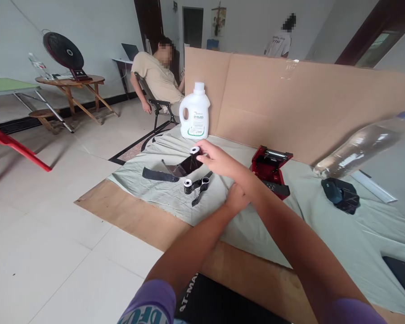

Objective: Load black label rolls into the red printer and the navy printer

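Observation:
My right hand (213, 157) reaches left across the cloth, its fingers and thumb around a roll of black ribbon with a white core (195, 150). From that roll a dark, shiny strip (184, 168) hangs down onto the cloth. Tucked beneath my right forearm is my left hand (236, 198); its fingers are hidden. Close by lie a small black roll with a white core (188, 186), an empty-looking core with a black tail (205, 181) and a flat black strip (159, 174). An open red and black device (272, 171), like a small label printer, stands right of my hands.
A white jug (195, 112) stands at the back before a cardboard screen (256, 99). To the right are a large clear bottle (361, 148) lying tilted and a black object (340, 195). A seated person (158, 76) is beyond the cloth (168, 204); another person stands behind the screen.

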The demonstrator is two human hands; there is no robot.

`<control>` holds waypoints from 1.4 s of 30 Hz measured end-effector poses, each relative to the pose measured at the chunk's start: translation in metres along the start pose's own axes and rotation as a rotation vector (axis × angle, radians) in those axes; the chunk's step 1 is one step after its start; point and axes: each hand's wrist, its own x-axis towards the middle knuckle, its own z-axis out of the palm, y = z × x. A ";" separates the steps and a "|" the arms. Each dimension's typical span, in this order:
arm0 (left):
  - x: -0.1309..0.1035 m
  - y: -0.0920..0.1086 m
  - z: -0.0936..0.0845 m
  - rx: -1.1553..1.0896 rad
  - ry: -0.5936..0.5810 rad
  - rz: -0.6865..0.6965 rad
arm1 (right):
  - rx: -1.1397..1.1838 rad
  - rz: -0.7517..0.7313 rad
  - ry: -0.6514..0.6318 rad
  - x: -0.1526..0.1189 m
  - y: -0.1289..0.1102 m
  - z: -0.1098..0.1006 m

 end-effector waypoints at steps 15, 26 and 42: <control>-0.002 0.019 -0.008 0.005 0.007 0.006 | -0.304 0.290 -0.128 0.042 0.086 0.062; -0.005 0.026 -0.018 0.028 -0.045 -0.041 | -0.423 0.438 -0.427 0.065 0.009 0.082; 0.001 0.012 -0.009 0.077 0.000 0.012 | -0.368 0.141 -0.307 -0.003 0.016 0.067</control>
